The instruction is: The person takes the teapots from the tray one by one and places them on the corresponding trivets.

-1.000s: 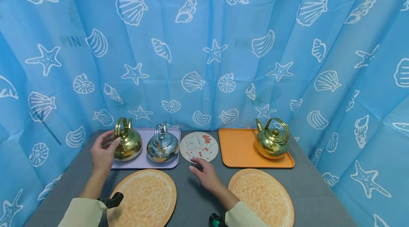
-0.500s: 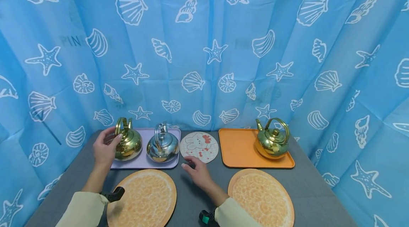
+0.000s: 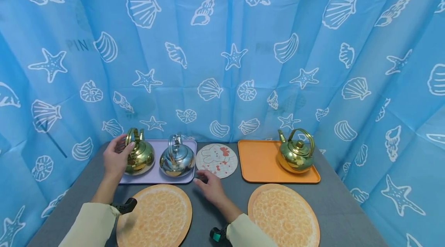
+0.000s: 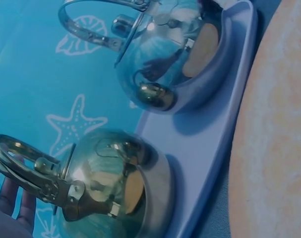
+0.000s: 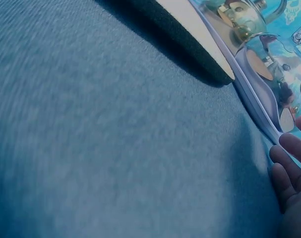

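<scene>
A gold kettle (image 3: 140, 159) and a silver kettle (image 3: 178, 159) stand side by side on a lilac tray (image 3: 158, 180) at the back left. My left hand (image 3: 116, 160) is at the left side of the gold kettle, thumb and fingers parted beside its raised handle. In the left wrist view, the fingers (image 4: 9, 196) show behind that handle, not curled round it. My right hand (image 3: 211, 188) hovers over the table just in front of the round rabbit mat (image 3: 217, 158), its fingers loosely bent and holding nothing. The right wrist view shows its fingertips close to the tray's corner and the silver kettle (image 5: 274, 64).
A second gold kettle (image 3: 296, 155) stands on the right half of an orange tray (image 3: 259, 162). Two round tan mats (image 3: 156, 216) (image 3: 285, 216) lie near the front of the grey table. A blue shell-print curtain (image 3: 222, 65) hangs right behind the trays.
My right hand has moved left, from below the rabbit mat toward the lilac tray's corner. The left hand has shifted slightly right, closer to the gold kettle's handle. The kettles have stayed put.
</scene>
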The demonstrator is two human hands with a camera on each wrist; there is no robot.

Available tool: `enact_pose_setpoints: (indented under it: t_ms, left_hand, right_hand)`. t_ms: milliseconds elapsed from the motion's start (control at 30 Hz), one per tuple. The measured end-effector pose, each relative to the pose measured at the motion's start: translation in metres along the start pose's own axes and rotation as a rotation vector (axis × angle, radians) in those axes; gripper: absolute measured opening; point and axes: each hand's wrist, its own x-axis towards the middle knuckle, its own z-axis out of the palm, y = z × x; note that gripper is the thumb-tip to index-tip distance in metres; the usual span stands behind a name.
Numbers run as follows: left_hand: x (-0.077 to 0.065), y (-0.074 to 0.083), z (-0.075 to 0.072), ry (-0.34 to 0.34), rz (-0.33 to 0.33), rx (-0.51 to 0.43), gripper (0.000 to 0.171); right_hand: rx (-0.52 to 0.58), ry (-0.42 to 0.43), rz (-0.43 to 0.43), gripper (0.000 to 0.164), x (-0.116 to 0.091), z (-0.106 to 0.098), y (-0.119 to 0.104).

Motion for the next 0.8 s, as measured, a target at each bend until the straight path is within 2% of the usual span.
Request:
enact_pose_setpoints:
  t_ms: [200,333,533,800]
  left_hand:
    - [0.006,0.000,0.000,-0.006,0.003,0.014,0.041]
    - [0.008,0.001,-0.001,-0.040,-0.012,0.044,0.043]
    - [0.013,0.001,-0.003,-0.081,-0.008,0.066,0.043]
    - [0.016,0.002,-0.010,-0.109,-0.050,0.125,0.044]
  right_hand:
    - [-0.020,-0.010,-0.001,0.029,0.005,0.008,0.000]
    - [-0.053,-0.001,-0.007,0.027,0.008,0.010,0.001]
    - [-0.124,0.009,-0.018,0.024,0.010,0.009,0.002]
    - [-0.281,0.022,-0.046,0.019,0.014,0.016,0.004]
